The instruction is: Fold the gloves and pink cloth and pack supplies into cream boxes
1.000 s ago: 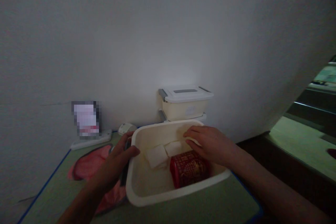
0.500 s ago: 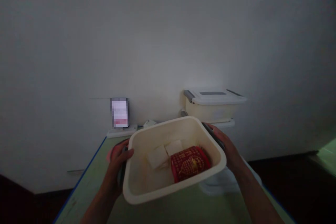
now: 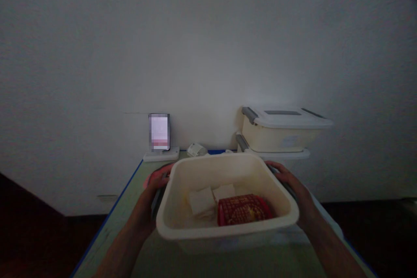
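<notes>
A cream plastic storage box (image 3: 224, 231) without its lid is held between my two hands over the table. My left hand (image 3: 155, 191) is closed on its left side, around the grey handle there. On the opposite side, my right hand (image 3: 292, 186) grips the box by the other grey handle, its fingers partly hidden. Inside lie a dark red packet (image 3: 244, 209) with gold print and white square packs (image 3: 202, 201) beside it. Whether the box's base touches the table cannot be made out.
Two lidded cream boxes (image 3: 276, 134) are stacked against the wall at the back right. A phone (image 3: 159, 132) stands on a white base (image 3: 161, 155) at the back left. Behind my left hand lies something pink (image 3: 153, 177). A pale translucent lid (image 3: 325, 221) lies on the green table (image 3: 127, 195) at right.
The box has levelled out from its tilt, with its right side lower than before, and it has shifted slightly right in view. Both hands keep their hold. The camera view has shifted too.
</notes>
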Demonstrator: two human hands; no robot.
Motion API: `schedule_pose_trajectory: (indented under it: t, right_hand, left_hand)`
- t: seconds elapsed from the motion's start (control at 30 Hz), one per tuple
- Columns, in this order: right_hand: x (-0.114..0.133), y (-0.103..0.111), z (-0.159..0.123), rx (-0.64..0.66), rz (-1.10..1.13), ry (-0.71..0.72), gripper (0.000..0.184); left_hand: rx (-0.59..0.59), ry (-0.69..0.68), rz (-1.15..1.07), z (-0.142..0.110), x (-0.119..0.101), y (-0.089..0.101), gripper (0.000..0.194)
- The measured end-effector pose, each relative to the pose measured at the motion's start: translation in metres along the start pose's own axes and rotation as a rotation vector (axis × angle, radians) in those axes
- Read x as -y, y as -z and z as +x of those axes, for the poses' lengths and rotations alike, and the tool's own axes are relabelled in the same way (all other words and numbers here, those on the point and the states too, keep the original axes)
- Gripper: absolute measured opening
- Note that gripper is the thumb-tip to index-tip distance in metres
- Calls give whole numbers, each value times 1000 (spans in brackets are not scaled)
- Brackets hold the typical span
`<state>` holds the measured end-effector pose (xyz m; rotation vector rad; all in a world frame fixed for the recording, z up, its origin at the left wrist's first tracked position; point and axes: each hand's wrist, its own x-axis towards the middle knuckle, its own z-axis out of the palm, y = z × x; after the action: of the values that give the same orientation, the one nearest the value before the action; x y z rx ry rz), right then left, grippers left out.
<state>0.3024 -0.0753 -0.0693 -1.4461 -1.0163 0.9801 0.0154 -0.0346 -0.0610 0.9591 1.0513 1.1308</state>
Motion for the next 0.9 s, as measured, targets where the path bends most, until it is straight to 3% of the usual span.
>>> schedule_pose_trajectory:
  t: [0.17,0.3,0.43,0.63,0.7,0.9]
  right_hand:
    - [-32,-8,15,12,-84,72,47]
    - [-39,-23,31,19,-156,174,49]
    - [-37,-28,36,120,-202,150,56]
    - [-42,-14,40,164,-270,154,58]
    - [-44,-12,41,161,-269,156,58]
    - [-50,-14,42,128,-225,174,56]
  left_hand:
    - [50,44,-8,25,3,6,51]
    - [57,7,328,52,-7,19,40]
    - [53,-40,455,68,-20,28,18]
    - [90,-125,952,70,-29,27,25]
    - [89,-189,1096,72,-27,25,32]
    - [112,-568,1368,71,-5,11,45]
